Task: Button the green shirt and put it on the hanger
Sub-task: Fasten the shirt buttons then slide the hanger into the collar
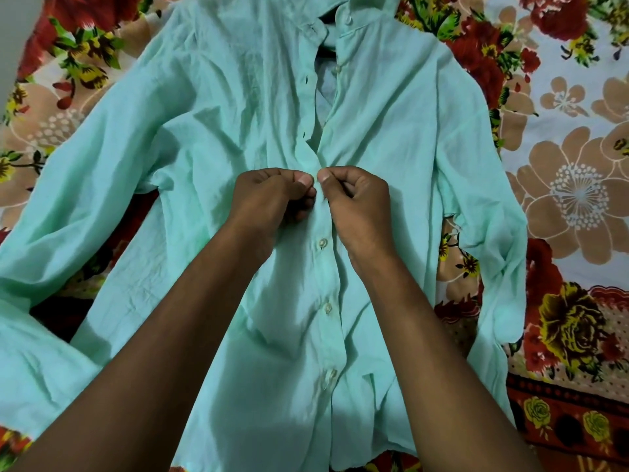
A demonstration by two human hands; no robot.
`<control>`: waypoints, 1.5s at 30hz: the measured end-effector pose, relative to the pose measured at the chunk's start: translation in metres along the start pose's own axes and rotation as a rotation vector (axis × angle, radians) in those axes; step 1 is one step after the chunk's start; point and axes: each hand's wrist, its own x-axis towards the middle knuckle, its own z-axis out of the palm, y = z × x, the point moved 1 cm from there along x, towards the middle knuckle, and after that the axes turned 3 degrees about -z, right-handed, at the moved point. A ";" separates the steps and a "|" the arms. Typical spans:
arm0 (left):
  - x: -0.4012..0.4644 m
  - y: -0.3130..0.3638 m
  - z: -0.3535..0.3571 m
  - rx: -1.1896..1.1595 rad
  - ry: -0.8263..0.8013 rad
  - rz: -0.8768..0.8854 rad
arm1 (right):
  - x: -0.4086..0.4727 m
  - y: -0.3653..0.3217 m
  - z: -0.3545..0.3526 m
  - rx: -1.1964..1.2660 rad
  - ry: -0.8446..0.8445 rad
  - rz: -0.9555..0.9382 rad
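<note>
A pale green shirt (pixel 211 137) lies flat, front up, on a flowered bedsheet, collar at the far end and sleeves spread to both sides. My left hand (pixel 272 199) pinches the left edge of the placket at mid-chest. My right hand (pixel 357 202) pinches the right edge right beside it, thumbs almost touching. Below my hands three buttons (pixel 322 243) are fastened down the front. Above my hands the front is open, with loose buttons (pixel 337 68) on the right edge and empty buttonholes on the left. No hanger is in view.
The flowered bedsheet (pixel 561 185), red, beige and white, shows around the shirt on all sides. The right sleeve (pixel 490 253) folds down along the shirt's side; the left sleeve (pixel 51 233) runs off toward the near left.
</note>
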 end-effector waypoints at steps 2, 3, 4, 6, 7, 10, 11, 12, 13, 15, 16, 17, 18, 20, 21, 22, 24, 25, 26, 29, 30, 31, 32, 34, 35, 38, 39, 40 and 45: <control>0.001 0.003 0.000 0.019 0.009 -0.013 | 0.000 -0.002 0.003 -0.031 0.025 -0.025; 0.001 0.004 0.000 0.028 0.015 -0.020 | -0.001 -0.003 0.004 -0.073 0.046 -0.065; 0.002 0.005 0.001 0.036 0.021 -0.027 | -0.001 -0.004 0.005 -0.119 0.070 -0.114; 0.003 0.008 0.002 0.043 0.027 -0.045 | -0.002 -0.006 0.008 -0.184 0.106 -0.221; 0.003 0.009 0.002 0.038 0.027 -0.057 | -0.002 -0.007 0.010 -0.223 0.119 -0.283; 0.004 0.010 0.002 0.022 0.029 -0.091 | -0.007 -0.005 0.016 -0.298 0.168 -0.400; 0.005 0.011 0.002 0.025 0.029 -0.096 | -0.008 -0.005 0.018 -0.286 0.191 -0.405; 0.006 0.011 0.002 0.034 0.024 -0.098 | -0.011 -0.004 0.019 -0.274 0.212 -0.406; 0.007 0.011 0.001 0.048 0.018 -0.100 | -0.013 -0.003 0.021 -0.262 0.229 -0.402; 0.007 0.011 0.000 0.075 0.002 -0.104 | -0.016 -0.001 0.024 -0.243 0.236 -0.372; 0.007 0.010 0.000 0.083 -0.004 -0.107 | -0.016 -0.001 0.025 -0.234 0.231 -0.350; 0.007 0.011 -0.001 0.088 -0.006 -0.110 | -0.016 -0.002 0.025 -0.227 0.221 -0.322; 0.008 0.011 -0.001 0.096 -0.004 -0.109 | -0.015 -0.002 0.025 -0.217 0.207 -0.286; 0.007 0.011 0.000 0.128 0.011 -0.092 | -0.011 -0.004 0.024 -0.178 0.163 -0.175; 0.007 0.011 0.001 0.147 0.021 -0.072 | -0.009 -0.003 0.023 -0.157 0.139 -0.119; 0.006 0.010 0.002 0.161 0.028 -0.042 | -0.007 -0.002 0.021 -0.147 0.114 -0.079; 0.003 0.006 0.002 0.160 0.033 0.033 | -0.005 0.000 0.015 -0.134 0.056 -0.041; 0.002 0.004 0.001 0.150 0.033 0.065 | -0.005 0.001 0.011 -0.107 0.024 -0.026; 0.001 0.001 0.000 0.142 0.033 0.092 | -0.006 0.001 0.008 -0.067 -0.007 -0.011; 0.000 -0.006 -0.003 0.139 0.017 0.155 | -0.008 0.006 0.003 0.054 -0.056 0.040; -0.001 -0.008 -0.003 0.141 0.009 0.177 | -0.008 0.007 0.003 0.099 -0.046 0.066; -0.002 -0.010 -0.003 0.144 0.002 0.201 | -0.008 0.008 0.002 0.144 -0.030 0.096; -0.003 -0.011 -0.002 0.152 -0.001 0.226 | -0.007 0.008 0.003 0.187 -0.014 0.128; -0.004 -0.011 0.000 0.173 0.001 0.271 | -0.006 0.006 0.003 0.258 0.010 0.179; -0.004 -0.011 0.000 0.177 0.004 0.287 | -0.006 0.005 0.004 0.276 0.019 0.189; -0.003 -0.011 -0.002 0.174 -0.002 0.295 | -0.006 0.006 0.005 0.278 0.031 0.188; -0.004 -0.011 -0.003 0.168 -0.003 0.292 | -0.006 0.006 0.006 0.270 0.030 0.187; -0.004 -0.012 -0.003 0.157 0.003 0.291 | -0.006 0.006 0.007 0.263 0.030 0.185; -0.002 -0.016 -0.002 0.228 0.030 0.361 | -0.006 0.006 0.006 0.254 0.030 0.161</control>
